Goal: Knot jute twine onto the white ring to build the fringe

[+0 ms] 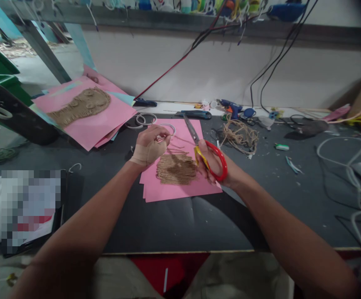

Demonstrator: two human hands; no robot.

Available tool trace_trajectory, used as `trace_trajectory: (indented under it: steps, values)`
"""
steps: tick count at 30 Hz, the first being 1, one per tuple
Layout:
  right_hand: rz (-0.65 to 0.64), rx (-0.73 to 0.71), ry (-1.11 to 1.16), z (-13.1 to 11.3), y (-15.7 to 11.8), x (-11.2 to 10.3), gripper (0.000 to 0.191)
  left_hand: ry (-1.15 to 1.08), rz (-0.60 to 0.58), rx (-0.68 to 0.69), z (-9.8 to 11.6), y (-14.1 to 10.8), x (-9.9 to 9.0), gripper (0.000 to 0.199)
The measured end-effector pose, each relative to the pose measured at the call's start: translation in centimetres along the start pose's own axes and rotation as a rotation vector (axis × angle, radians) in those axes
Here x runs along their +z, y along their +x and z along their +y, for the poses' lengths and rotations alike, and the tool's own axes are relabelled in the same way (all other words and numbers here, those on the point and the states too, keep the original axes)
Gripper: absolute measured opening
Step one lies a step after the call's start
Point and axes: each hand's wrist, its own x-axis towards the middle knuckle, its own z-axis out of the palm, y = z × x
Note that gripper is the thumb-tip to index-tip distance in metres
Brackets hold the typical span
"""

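My left hand [153, 143], wrapped with a tan bandage at the wrist, is closed in a pinch on a thin strand of brown twine [182, 137]. The strand runs from those fingers toward my right hand [209, 164]. My right hand is closed round scissors [221, 164] with red and yellow handles, their blades pointing up and away. Below both hands, rows of short twine pieces [176, 170] lie side by side as a block on pink paper [168, 194]. A few loose pieces lie just above the block.
A tangle of twine [241, 139] lies to the right, beyond the scissors. At the left are pink sheets bearing a twine shape [83, 106], a dark cylinder [15, 108] and a tablet [62, 195]. A utility knife [195, 114] and glue gun [232, 109] lie along the back.
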Motion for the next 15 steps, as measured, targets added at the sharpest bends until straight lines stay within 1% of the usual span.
trace_trajectory:
  steps: [4,7,10,12,15]
  values:
    - [0.157,-0.081,0.002,0.1,0.3,-0.3,0.062,-0.022,-0.035,-0.037,-0.2,0.0,-0.1,0.007]
    - [0.267,-0.105,0.007,0.3,0.8,-0.4,0.061,-0.046,-0.077,-0.068,-0.3,0.0,-0.2,0.004]
    - [0.350,-0.111,-0.006,0.8,1.5,-0.7,0.062,-0.059,-0.108,-0.106,-0.5,-0.1,-0.2,0.002]
    - [0.377,-0.104,-0.038,1.3,1.9,-1.0,0.062,-0.039,-0.097,-0.151,-0.6,-0.1,-0.2,0.008]
    - [0.392,-0.128,-0.096,1.9,2.2,-1.6,0.058,-0.019,-0.045,-0.257,-0.8,0.0,-0.3,0.028]
